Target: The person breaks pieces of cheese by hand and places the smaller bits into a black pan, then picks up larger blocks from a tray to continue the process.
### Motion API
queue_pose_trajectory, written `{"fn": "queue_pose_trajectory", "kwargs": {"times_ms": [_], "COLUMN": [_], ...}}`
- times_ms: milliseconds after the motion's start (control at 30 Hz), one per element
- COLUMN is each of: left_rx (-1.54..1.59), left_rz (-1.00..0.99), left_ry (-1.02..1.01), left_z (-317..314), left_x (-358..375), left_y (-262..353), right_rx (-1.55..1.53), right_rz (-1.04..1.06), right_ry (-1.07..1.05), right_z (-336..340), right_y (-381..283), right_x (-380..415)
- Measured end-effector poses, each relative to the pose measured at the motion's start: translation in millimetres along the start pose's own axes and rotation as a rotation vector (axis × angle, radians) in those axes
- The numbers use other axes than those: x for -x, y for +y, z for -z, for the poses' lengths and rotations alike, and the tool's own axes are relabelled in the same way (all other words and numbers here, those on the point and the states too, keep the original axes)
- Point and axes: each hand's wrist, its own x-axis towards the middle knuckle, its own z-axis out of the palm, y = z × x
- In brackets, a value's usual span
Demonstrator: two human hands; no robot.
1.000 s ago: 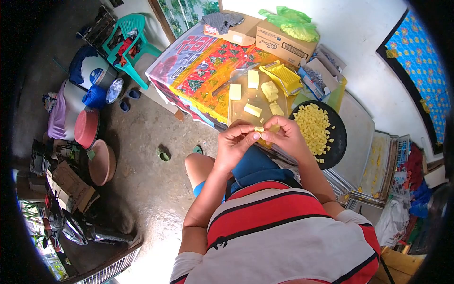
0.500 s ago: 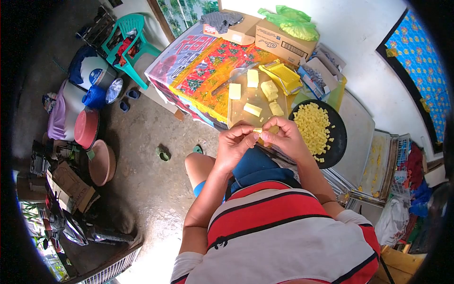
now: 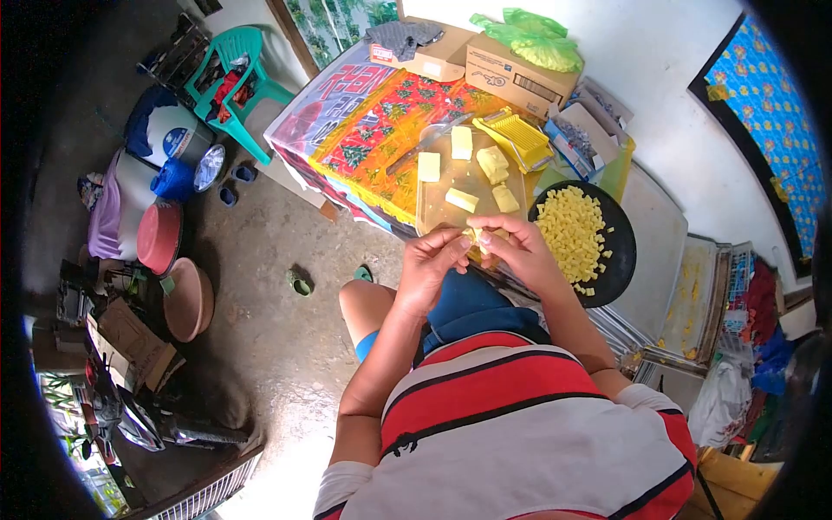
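Observation:
Close together over my lap, my left hand (image 3: 430, 267) and my right hand (image 3: 522, 249) pinch a small yellow dough-like piece (image 3: 473, 234) between their fingertips. Fingers partly cover the piece. Just beyond them lies a cutting board (image 3: 439, 192) at the table's near corner, with several pale yellow blocks (image 3: 461, 143) on it. A knife (image 3: 423, 148) rests across the board's far left edge. At the board's far right is a yellow grooved plastic board (image 3: 518, 139). To the right of my right hand, many small yellow cubes (image 3: 568, 227) fill part of a round black pan (image 3: 626, 247).
Cardboard boxes (image 3: 507, 74) and a green plastic bag (image 3: 533, 43) stand at the back of the cloth-covered table (image 3: 373, 130). Metal trays (image 3: 646, 225) are stacked at right. A green chair (image 3: 234, 82), basins (image 3: 186, 299) and slippers (image 3: 300, 280) are at left.
My fingertips have shifted slightly around the yellow piece, with the right fingers curling a little more over it. The blocks, pan and cubes stay where they were.

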Motion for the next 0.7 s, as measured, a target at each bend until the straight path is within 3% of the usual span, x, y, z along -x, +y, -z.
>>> {"fn": "queue_pose_trajectory", "kwargs": {"times_ms": [100,233,333,533,700], "left_rx": [-0.084,0.084,0.199,0.292,0.254], "left_rz": [-0.036,0.033,0.086,0.212,0.241], "left_ry": [0.022,0.111,0.071,-0.038,-0.079], "left_z": [-0.1,-4.5,-6.6,-3.4,-8.4], "left_x": [-2.4,-3.2,-2.3,-7.2,-15.2], "left_y": [-6.3,-8.2,-4.6,-18.6,-30.7], "right_rx": [0.034,-0.019,0.136,0.836,0.902], "right_rz": [0.042,0.089,0.031,-0.073,-0.218], "right_ry": [0.044,0.153,0.285,0.664,0.719], "right_z": [0.1,9.9,49.7,159.9,198.4], "right_y": [5.5,13.6,23.4,70.6,70.6], "right_x": [1.1,4.6,6.4,22.0,43.5]}}
